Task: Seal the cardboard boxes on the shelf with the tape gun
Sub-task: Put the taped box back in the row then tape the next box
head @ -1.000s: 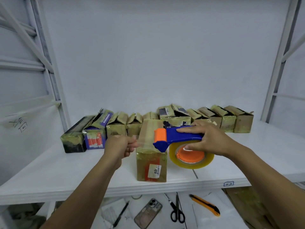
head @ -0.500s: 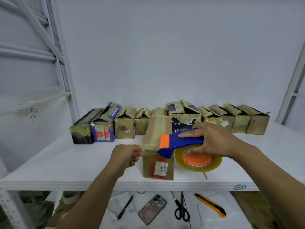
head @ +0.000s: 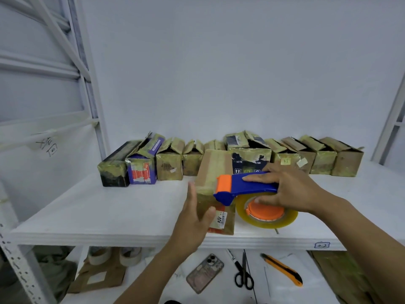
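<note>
You're bracing centre-frame box (head: 215, 170) with flat, unclenched left hand (head: 192, 218) so it's not sliding; right hand (head: 289, 189) gripping tape gun (head: 241, 189), probably laying strip.

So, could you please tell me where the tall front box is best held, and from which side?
Take the box by its lower left corner, coming from the left, as the left hand does: it stands tall and narrow, the tape gun covers its top front edge and the tape roll crowds its right.

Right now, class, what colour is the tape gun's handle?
Blue, with an orange front end; the head view shows the tape gun best.
</note>
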